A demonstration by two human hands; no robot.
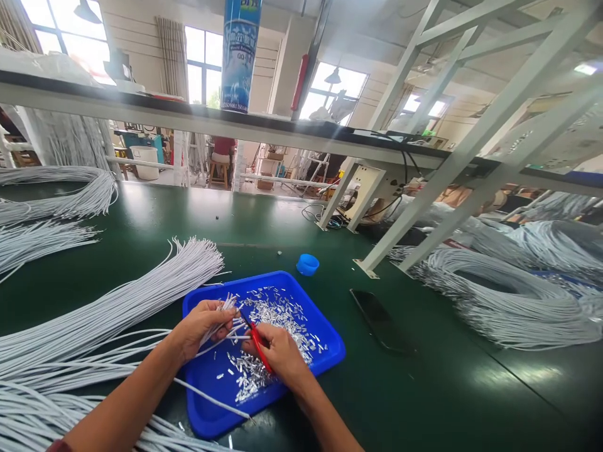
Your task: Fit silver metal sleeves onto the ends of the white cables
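Head: looking down across a green worktop.
Left hand: fingers pinching white wires, seemingly to steady their ends.
Right hand: fingers wrapped round a red-handled tool, its tip at the wires.
Blue tray: beneath both hands, likely to catch loose silvery pieces.

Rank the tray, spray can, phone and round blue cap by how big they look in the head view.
1. Tray
2. Spray can, cut off at the top
3. Phone
4. Blue cap
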